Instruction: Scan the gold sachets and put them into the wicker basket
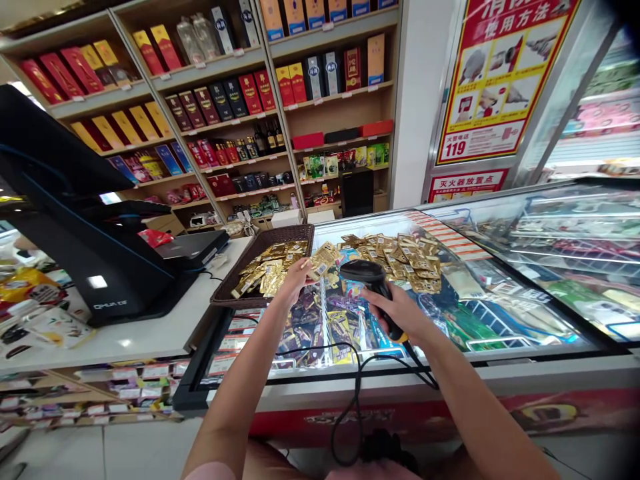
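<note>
My left hand (296,280) pinches a small gold packet (324,260) with printing on it, held up over the freezer's glass top. In my right hand (400,313) is a black barcode scanner (364,271), gripped by its handle, its head turned toward the packet. A black cable (358,373) runs from the handle and loops down over the freezer's front edge. Left of the packet, a brown woven basket (240,257) holds several gold packets (275,267). More gold packets (405,257) lie in a loose pile on the glass, beyond the scanner.
The chest freezer (480,373) spans the front, with frozen goods under its glass. A black checkout terminal (125,267) stands on the white counter (150,340) at left. Behind are shelves (345,97) of boxed goods and a red fire-safety poster (500,80).
</note>
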### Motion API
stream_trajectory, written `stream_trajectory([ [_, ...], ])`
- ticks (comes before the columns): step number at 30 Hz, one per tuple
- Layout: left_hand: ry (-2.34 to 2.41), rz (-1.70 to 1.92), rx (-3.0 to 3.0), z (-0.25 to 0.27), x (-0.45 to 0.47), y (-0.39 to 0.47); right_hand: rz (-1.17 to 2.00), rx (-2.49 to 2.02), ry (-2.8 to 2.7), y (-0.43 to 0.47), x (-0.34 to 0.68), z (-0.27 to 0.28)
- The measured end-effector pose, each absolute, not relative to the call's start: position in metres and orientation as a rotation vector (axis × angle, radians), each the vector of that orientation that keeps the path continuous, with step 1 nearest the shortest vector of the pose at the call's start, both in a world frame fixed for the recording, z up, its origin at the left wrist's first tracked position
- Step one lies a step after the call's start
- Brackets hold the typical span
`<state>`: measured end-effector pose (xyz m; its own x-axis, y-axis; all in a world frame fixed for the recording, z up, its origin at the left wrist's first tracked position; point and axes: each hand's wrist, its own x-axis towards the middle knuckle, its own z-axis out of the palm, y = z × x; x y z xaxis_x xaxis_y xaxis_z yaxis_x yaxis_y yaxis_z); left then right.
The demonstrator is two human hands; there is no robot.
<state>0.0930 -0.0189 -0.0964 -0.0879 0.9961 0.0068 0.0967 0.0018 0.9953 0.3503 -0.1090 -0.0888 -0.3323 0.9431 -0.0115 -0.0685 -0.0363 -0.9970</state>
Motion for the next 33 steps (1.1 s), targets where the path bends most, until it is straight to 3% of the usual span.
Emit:
stream_trajectory([
  [19,1.438,1.299,1.158,-0.096,0.076,-0.024,1.563,-0.948,-1.503,-0.108,0.328,-0.087],
  [28,1.936,1.493,1.033,-0.085,0.018,0.0,1.501,-0.975,-1.34,-0.094,0.363,-0.09],
  [33,2.318,1.572,1.058,-0.081,0.031,0.014,1.445,-1.009,-1.227,-0.088,0.388,-0.096],
])
